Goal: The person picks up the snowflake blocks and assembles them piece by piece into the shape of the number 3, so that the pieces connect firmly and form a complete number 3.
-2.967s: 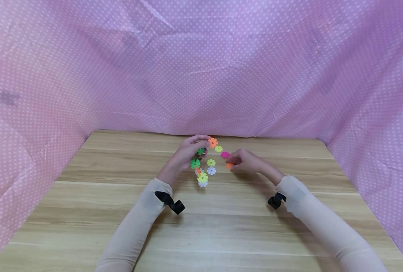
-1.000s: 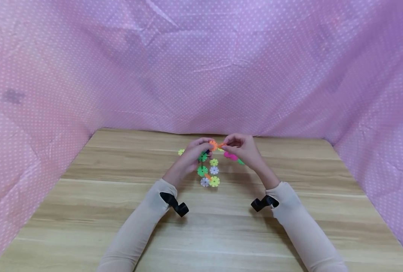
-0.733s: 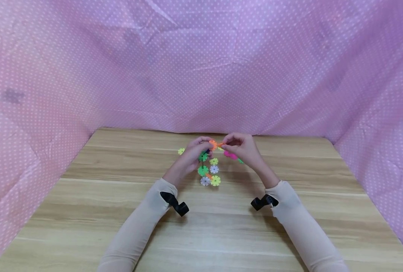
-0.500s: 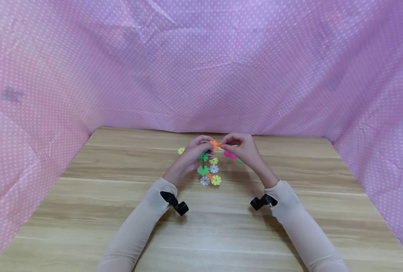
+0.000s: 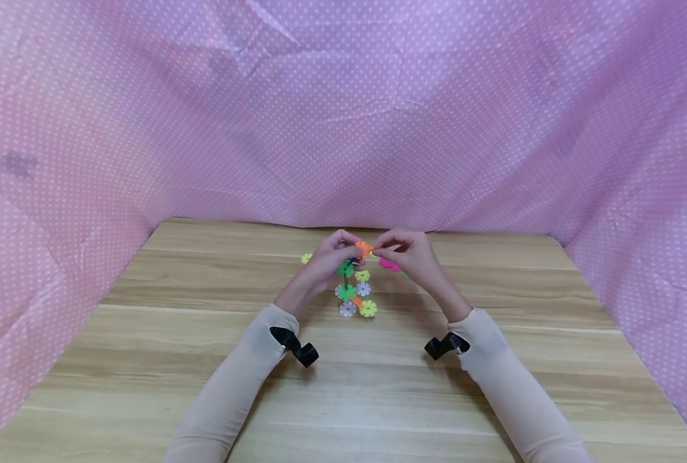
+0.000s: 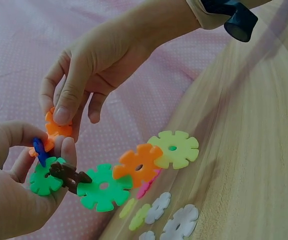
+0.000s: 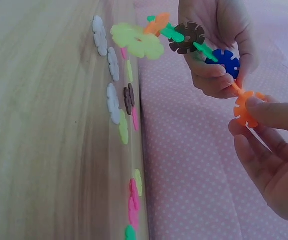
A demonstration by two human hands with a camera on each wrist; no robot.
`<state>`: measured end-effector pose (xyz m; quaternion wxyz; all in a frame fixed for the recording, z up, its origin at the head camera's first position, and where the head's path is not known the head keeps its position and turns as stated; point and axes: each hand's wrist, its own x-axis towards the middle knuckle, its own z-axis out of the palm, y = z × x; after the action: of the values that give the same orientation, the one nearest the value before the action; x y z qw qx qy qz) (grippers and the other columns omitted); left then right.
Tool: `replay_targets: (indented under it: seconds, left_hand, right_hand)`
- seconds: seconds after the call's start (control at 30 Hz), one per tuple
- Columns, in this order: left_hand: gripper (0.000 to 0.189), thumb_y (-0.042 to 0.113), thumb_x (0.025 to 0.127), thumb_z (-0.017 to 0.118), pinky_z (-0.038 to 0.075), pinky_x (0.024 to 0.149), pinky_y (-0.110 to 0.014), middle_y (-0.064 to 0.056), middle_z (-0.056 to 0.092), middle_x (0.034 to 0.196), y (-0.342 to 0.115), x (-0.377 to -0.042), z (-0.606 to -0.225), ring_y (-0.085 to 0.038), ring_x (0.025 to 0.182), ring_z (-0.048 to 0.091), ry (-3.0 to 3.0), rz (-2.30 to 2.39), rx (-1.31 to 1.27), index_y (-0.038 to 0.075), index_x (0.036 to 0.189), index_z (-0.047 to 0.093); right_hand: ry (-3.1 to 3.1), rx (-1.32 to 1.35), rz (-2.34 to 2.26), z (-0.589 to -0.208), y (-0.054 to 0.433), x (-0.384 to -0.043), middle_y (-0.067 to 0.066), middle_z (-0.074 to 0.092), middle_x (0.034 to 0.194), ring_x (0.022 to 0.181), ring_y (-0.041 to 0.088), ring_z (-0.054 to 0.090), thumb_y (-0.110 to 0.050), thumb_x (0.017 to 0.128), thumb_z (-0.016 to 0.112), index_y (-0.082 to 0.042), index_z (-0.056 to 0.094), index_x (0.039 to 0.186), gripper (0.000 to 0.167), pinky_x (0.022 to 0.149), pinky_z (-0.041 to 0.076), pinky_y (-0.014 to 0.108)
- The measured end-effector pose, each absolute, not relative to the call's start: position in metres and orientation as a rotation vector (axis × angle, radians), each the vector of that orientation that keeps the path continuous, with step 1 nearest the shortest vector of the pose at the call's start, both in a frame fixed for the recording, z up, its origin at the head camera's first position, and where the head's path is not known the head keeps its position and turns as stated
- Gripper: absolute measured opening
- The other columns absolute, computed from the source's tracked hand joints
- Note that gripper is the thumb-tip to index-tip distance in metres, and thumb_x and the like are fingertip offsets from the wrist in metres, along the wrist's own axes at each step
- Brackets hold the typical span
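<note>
My left hand (image 5: pixel 326 262) grips one end of a chain of slotted snowflake discs, near its blue disc (image 7: pixel 226 64) and an orange disc partly hidden by the fingers. From there the chain runs through a green, a brown (image 7: pixel 187 38) and another green disc (image 6: pixel 104 187) to an orange disc (image 6: pixel 138 164) and a yellow disc (image 6: pixel 174 149) at its free end, held above the table. Between thumb and fingers, my right hand (image 5: pixel 413 256) pinches another orange disc (image 7: pixel 248 107), which meets the orange disc in the left hand edge to edge. Whether their slots interlock, I cannot tell.
Loose discs lie on the wooden table (image 5: pixel 343 399): white (image 7: pixel 113 103), yellow (image 7: pixel 123 127), brown (image 7: pixel 129 99), pink (image 5: pixel 388 264) and green (image 7: pixel 130 232). A pink dotted cloth (image 5: pixel 343 128) hangs behind the table and at both sides.
Three seconds ago my right hand was at an orange disc beside the pink ones; it has carried that disc left, up against the chain. During the last second both hands barely move.
</note>
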<state>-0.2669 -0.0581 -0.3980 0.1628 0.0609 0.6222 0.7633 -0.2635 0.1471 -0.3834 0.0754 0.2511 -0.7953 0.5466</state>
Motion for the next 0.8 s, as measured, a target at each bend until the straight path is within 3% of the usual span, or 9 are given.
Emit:
replay_targets:
  seconds: [0.17,0.4,0.57,0.8]
  left_hand:
    - [0.012,0.002,0.099,0.059,0.063,0.085,-0.034,-0.005,0.062,0.098,-0.0614,-0.2659,-0.3968,-0.017,0.082,0.068,1.801,2.157,0.218,0.007,0.108,0.054]
    - [0.011,0.002,0.099,0.058,0.062,0.088,-0.038,-0.006,0.060,0.101,-0.0603,-0.2661,-0.3957,-0.020,0.085,0.068,1.836,2.140,0.247,0.007,0.108,0.054]
    - [0.012,0.000,0.098,0.058,0.062,0.089,-0.040,-0.006,0.060,0.101,-0.0583,-0.2648,-0.3940,-0.022,0.085,0.067,1.851,2.147,0.243,0.007,0.106,0.054]
    - [0.012,-0.002,0.098,0.058,0.063,0.081,-0.031,-0.006,0.061,0.098,-0.0576,-0.2641,-0.3950,-0.019,0.081,0.068,1.809,2.178,0.265,0.006,0.105,0.055]
  right_hand:
    - [-2.355,0.766,1.620,-0.3867,0.1449,-0.2642,0.019,0.074,0.093,0.081,0.024,0.070,0.000,0.087,0.078,0.002,0.076,0.093,0.007,0.067,0.061,0.022]
    - [-2.323,0.750,1.585,-0.3874,0.1448,-0.2633,0.017,0.074,0.091,0.080,0.007,0.066,0.002,0.085,0.079,0.001,0.077,0.091,0.006,0.068,0.059,0.021]
    - [-2.293,0.765,1.575,-0.3872,0.1449,-0.2625,0.018,0.074,0.089,0.077,0.006,0.066,0.004,0.084,0.079,0.002,0.077,0.088,0.005,0.066,0.057,0.018]
    - [-2.220,0.775,1.629,-0.3905,0.1447,-0.2625,0.021,0.073,0.085,0.072,0.008,0.065,0.008,0.083,0.079,0.002,0.078,0.086,0.007,0.062,0.055,0.015]
